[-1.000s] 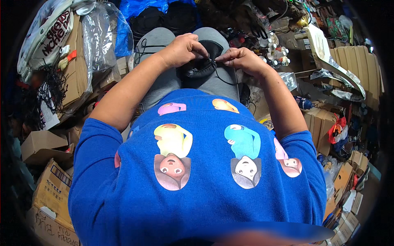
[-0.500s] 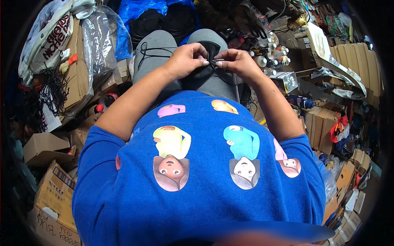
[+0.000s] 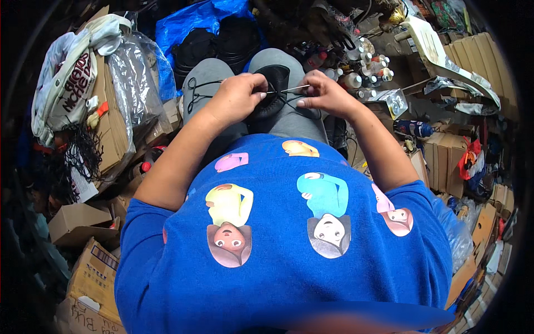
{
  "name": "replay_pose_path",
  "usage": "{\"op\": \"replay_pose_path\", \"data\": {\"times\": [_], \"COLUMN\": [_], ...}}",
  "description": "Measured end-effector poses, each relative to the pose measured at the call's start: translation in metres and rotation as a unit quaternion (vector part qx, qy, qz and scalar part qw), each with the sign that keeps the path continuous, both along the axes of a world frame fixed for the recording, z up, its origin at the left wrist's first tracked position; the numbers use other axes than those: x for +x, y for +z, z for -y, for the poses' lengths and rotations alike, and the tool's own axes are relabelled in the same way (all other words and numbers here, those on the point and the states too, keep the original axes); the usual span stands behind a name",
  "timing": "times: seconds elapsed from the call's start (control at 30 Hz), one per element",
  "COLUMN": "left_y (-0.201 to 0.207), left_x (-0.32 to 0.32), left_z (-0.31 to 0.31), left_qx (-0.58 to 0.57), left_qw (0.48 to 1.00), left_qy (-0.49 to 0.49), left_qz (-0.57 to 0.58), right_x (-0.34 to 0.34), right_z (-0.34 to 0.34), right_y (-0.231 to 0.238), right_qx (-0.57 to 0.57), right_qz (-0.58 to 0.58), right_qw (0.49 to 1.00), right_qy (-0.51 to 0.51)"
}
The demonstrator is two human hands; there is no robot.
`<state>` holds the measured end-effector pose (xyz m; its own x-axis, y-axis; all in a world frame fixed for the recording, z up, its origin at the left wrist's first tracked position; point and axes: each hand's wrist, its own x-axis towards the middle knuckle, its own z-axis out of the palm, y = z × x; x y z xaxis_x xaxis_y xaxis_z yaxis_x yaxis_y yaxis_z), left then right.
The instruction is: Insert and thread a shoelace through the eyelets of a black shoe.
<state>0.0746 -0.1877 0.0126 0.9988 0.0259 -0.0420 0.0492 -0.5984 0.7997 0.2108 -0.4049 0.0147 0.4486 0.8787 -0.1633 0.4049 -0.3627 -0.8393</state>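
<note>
lap: grey-trousered legs (image 3: 299,123) | on it: black shoe piece (image 3: 278,74), thin black cord (image 3: 206,84)

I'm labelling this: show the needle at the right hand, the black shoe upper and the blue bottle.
Needle (image 3: 295,88), head view, its shaft.
Black shoe upper (image 3: 277,77), head view, the raised flap.
Blue bottle (image 3: 413,128), head view, its side.

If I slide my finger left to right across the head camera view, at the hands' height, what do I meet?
White printed cloth, clear plastic sheet, left hand, black piece, right hand, white plastic part.
</note>
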Motion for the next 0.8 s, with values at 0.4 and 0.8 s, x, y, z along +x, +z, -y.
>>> {"op": "replay_pose_path", "data": {"times": [0.4, 0.8], "left_y": [0.019, -0.006], "left_x": [0.016, -0.021], "left_z": [0.002, -0.043], "left_qx": [0.127, 0.194], "left_qw": [0.983, 0.962], "left_qy": [-0.124, -0.152], "left_qz": [0.046, 0.122], "right_x": [0.031, 0.005], "right_z": [-0.011, -0.016], "right_y": [0.041, 0.017], "right_qx": [-0.006, -0.024], "right_qz": [0.299, 0.389], "right_qw": [0.952, 0.898], "right_qy": [-0.068, 0.204]}}
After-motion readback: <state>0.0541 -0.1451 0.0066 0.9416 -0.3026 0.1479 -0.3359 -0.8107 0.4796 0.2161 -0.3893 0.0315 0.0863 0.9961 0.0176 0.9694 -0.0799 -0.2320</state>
